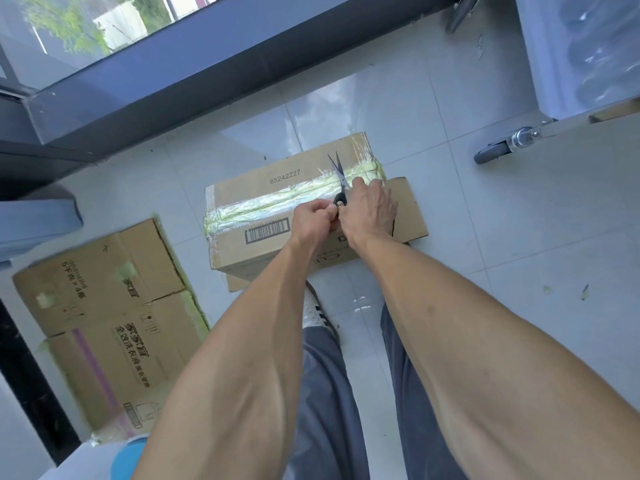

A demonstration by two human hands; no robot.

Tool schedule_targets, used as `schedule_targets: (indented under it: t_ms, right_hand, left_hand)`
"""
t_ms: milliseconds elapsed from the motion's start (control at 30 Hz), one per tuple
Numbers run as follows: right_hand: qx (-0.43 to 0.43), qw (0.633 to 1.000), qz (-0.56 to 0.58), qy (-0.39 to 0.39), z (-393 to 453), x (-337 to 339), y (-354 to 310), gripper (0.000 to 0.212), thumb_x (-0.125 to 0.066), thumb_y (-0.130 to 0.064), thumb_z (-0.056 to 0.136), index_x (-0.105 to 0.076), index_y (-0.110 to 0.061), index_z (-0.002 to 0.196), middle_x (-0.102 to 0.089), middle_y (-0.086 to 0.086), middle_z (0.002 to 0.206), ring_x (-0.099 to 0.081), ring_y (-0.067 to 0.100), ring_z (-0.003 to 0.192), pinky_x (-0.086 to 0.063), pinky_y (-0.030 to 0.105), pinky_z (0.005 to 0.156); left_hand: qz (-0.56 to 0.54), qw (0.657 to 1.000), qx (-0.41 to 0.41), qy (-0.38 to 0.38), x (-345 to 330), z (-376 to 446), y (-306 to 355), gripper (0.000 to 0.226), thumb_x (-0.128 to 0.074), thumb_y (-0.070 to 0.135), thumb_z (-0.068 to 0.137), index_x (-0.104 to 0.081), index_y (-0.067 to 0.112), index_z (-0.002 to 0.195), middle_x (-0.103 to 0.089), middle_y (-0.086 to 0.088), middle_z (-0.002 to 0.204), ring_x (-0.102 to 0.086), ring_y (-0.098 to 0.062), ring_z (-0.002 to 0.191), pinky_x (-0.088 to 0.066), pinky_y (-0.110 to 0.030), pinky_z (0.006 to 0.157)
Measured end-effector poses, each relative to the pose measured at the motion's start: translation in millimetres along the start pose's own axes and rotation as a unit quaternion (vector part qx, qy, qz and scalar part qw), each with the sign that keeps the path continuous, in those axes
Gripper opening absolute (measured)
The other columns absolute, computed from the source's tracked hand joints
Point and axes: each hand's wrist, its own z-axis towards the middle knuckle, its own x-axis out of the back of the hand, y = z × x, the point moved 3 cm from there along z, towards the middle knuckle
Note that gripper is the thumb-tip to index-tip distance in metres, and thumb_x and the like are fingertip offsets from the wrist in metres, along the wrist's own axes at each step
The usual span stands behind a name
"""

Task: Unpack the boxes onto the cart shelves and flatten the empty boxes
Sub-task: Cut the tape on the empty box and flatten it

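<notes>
A sealed cardboard box (263, 188) lies on the tiled floor in front of me, its top seam covered by a shiny tape strip (277, 206). It rests on a flattened sheet of cardboard (408, 216). Black scissors (337, 173) stand over the right part of the tape with their blades parted and pointing away from me. My right hand (370, 213) grips the scissor handles. My left hand (313, 220) meets it at the handles, fingers curled at the same spot. A flattened printed box (110, 323) lies on the floor to the left.
The cart's white frame (554, 74) and a grey caster wheel (502, 148) stand at the upper right. A dark window sill (207, 88) runs along the far side. My shoe (317, 308) and trouser legs are just behind the box. Small tape scraps (583, 292) dot the floor at right.
</notes>
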Motion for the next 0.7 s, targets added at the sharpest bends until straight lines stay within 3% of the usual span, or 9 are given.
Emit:
schedule_targets:
  t_ms: [67, 133, 233, 367, 533, 600, 700]
  right_hand:
    - [0.014, 0.999, -0.041, -0.007, 2.8, -2.7, -1.9, 0.025, -0.054, -0.022, 0.099, -0.055, -0.016, 0.123, -0.063, 0.008, 0.116, -0.051, 0.028, 0.118, -0.04, 0.039, 0.094]
    - [0.025, 0.995, -0.095, -0.016, 5.7, -4.1, -4.9, 0.024, -0.052, -0.016, 0.098, -0.056, -0.015, 0.122, -0.066, 0.008, 0.112, -0.054, 0.028, 0.116, -0.04, 0.039, 0.093]
    - [0.025, 0.989, -0.142, -0.024, 10.5, -9.8, -7.4, 0.03, -0.054, -0.012, 0.096, -0.055, -0.01, 0.126, -0.067, 0.012, 0.11, -0.058, 0.028, 0.107, -0.042, 0.039, 0.09]
    - [-0.009, 0.985, -0.169, -0.016, 16.0, -15.7, 1.6, 0.047, -0.046, -0.008, 0.097, -0.04, -0.001, 0.143, -0.063, 0.017, 0.111, -0.058, 0.03, 0.099, -0.041, 0.039, 0.081]
    - [-0.029, 0.986, -0.163, 0.015, 15.1, -17.3, 22.1, 0.039, -0.042, -0.003, 0.095, -0.047, 0.003, 0.133, -0.064, 0.017, 0.111, -0.057, 0.03, 0.1, -0.041, 0.038, 0.083]
    - [-0.043, 0.991, -0.127, 0.029, 11.3, -14.9, 25.7, 0.032, -0.04, -0.006, 0.1, -0.048, 0.001, 0.13, -0.064, 0.017, 0.112, -0.06, 0.028, 0.098, -0.043, 0.036, 0.081]
    - [-0.054, 0.993, -0.09, 0.048, 4.6, -11.9, 28.4, 0.034, -0.043, -0.006, 0.099, -0.043, -0.001, 0.132, -0.062, 0.015, 0.108, -0.064, 0.024, 0.086, -0.04, 0.033, 0.063]
  left_hand:
    - [0.133, 0.99, -0.035, 0.023, 7.6, 3.8, 2.1, 0.024, -0.055, 0.008, 0.088, -0.071, 0.014, 0.071, -0.069, -0.004, 0.065, -0.064, -0.019, 0.062, -0.053, -0.027, 0.062]
    - [0.312, 0.939, -0.084, 0.115, 21.8, 6.4, 7.7, 0.023, -0.051, 0.016, 0.082, -0.072, 0.022, 0.078, -0.07, -0.002, 0.074, -0.065, -0.024, 0.071, -0.047, -0.027, 0.064]
    - [0.44, 0.868, -0.141, 0.184, 45.5, 19.4, 18.1, 0.034, -0.049, 0.01, 0.087, -0.069, 0.017, 0.114, -0.069, -0.007, 0.102, -0.062, -0.026, 0.09, -0.042, -0.031, 0.07]
    - [0.598, 0.779, -0.162, 0.098, 57.1, 59.4, 30.2, 0.042, -0.055, 0.019, 0.095, -0.05, 0.015, 0.137, -0.047, -0.015, 0.129, -0.048, -0.034, 0.116, -0.042, -0.042, 0.08]
    - [0.666, 0.717, -0.203, -0.009, 26.0, 95.1, 55.9, 0.083, -0.076, 0.041, 0.08, -0.032, 0.027, 0.148, -0.026, -0.02, 0.154, -0.037, -0.039, 0.135, -0.042, -0.051, 0.102]
    - [0.674, 0.705, -0.215, -0.048, 15.7, 102.4, 64.5, 0.098, -0.083, 0.044, 0.075, -0.024, 0.032, 0.152, -0.027, -0.02, 0.154, -0.036, -0.039, 0.136, -0.041, -0.053, 0.106]
    - [0.684, 0.696, -0.191, -0.104, 10.1, 114.4, 71.3, 0.104, -0.085, 0.041, 0.073, -0.02, 0.036, 0.153, -0.044, -0.015, 0.14, -0.049, -0.038, 0.122, -0.045, -0.052, 0.101]
